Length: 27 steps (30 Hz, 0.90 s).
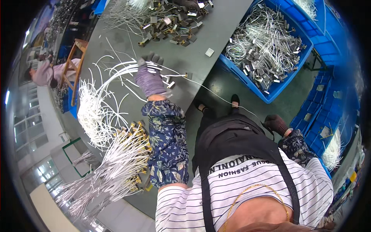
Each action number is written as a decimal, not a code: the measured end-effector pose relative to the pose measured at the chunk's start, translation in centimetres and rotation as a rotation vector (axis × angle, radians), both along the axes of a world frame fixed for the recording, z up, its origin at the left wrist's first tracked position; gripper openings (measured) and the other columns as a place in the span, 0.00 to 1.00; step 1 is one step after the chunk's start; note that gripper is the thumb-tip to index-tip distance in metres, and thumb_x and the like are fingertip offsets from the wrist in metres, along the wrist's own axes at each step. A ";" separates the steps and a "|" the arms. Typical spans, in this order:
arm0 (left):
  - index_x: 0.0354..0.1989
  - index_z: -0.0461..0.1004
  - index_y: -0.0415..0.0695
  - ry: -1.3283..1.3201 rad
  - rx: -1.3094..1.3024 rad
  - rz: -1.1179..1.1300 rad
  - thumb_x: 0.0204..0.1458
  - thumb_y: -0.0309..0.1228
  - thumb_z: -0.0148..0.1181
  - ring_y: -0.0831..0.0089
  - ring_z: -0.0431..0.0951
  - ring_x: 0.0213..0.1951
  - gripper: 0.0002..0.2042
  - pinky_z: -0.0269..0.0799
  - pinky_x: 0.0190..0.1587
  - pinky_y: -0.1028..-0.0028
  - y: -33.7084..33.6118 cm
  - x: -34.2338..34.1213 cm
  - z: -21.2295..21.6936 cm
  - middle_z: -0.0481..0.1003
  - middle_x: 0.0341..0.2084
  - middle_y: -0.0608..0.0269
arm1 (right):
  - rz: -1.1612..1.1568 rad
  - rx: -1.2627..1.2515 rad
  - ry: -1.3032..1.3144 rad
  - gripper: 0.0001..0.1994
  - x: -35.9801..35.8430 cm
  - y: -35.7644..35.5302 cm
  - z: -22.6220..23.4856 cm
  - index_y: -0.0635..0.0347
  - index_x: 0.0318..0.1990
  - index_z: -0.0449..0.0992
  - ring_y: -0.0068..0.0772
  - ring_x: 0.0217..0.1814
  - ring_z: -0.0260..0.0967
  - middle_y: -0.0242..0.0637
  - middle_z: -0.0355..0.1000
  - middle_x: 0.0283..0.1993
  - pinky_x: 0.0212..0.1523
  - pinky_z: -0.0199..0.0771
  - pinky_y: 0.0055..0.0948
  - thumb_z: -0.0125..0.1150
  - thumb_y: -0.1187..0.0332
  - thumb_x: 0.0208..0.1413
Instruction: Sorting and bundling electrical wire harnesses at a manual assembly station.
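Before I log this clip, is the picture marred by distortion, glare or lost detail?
Head view: black surrounds the fisheye circle, and the blue crates bow near its right rim; head view: the pile of white wires at left looks nearly blown out; head view: a light strip glares at far left; head view: the dark-gloved right hand shows little finger detail.

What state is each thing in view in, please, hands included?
White strands: loose, fanned out
Left hand: gloved, over the strands, grip unclear
Right hand: gloved, seemingly curled, hold unclear
Thin wire: extended beyond the table's edge
Gold-ended cables: gathered in a pile
Blue bin: open, heaped with leads
Pale square piece: lying flat, apart
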<state>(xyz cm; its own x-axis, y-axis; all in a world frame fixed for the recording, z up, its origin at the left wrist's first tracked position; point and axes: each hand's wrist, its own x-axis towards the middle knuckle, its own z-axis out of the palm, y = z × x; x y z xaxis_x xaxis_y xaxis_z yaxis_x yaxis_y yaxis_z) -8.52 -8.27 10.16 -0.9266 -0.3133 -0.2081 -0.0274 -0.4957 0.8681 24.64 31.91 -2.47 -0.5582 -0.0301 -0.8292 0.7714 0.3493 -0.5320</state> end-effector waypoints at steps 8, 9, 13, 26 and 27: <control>0.46 0.72 0.39 0.025 -0.149 0.082 0.58 0.39 0.61 0.55 0.80 0.37 0.16 0.80 0.45 0.54 -0.6 0.1 0.8 0.78 0.39 0.47 | 0.007 -0.022 0.030 0.08 -1.6 0.0 1.3 0.64 0.32 0.79 0.23 0.22 0.66 0.32 0.71 0.23 0.23 0.67 0.28 0.65 0.69 0.48; 0.45 0.72 0.39 -0.056 -0.122 0.010 0.58 0.40 0.61 0.56 0.80 0.36 0.17 0.80 0.44 0.55 -0.2 0.6 0.5 0.79 0.38 0.48 | 0.008 -0.056 0.036 0.08 -1.7 -0.2 1.3 0.64 0.32 0.79 0.23 0.22 0.66 0.32 0.71 0.23 0.23 0.67 0.28 0.66 0.69 0.48; 0.44 0.72 0.40 -0.101 -0.075 -0.114 0.57 0.42 0.63 0.59 0.80 0.36 0.18 0.80 0.41 0.59 0.6 2.4 -1.1 0.79 0.37 0.51 | -0.005 -0.091 0.029 0.08 -1.9 -0.1 0.6 0.63 0.30 0.79 0.23 0.22 0.66 0.32 0.71 0.21 0.23 0.65 0.28 0.66 0.67 0.47; 0.39 0.75 0.42 -0.320 -0.134 -0.192 0.58 0.34 0.59 0.70 0.78 0.28 0.08 0.76 0.30 0.73 3.3 6.3 -2.6 0.77 0.27 0.62 | -0.081 -0.072 0.042 0.07 -4.5 -2.7 0.1 0.61 0.30 0.78 0.21 0.24 0.64 0.30 0.71 0.24 0.25 0.65 0.26 0.66 0.68 0.48; 0.39 0.76 0.41 -0.325 -0.250 -0.346 0.58 0.31 0.56 0.70 0.79 0.29 0.07 0.76 0.32 0.71 5.2 7.9 -2.6 0.78 0.28 0.62 | -0.106 -0.086 0.028 0.07 -5.4 -3.7 0.1 0.61 0.30 0.78 0.21 0.24 0.65 0.29 0.71 0.24 0.26 0.65 0.26 0.66 0.67 0.48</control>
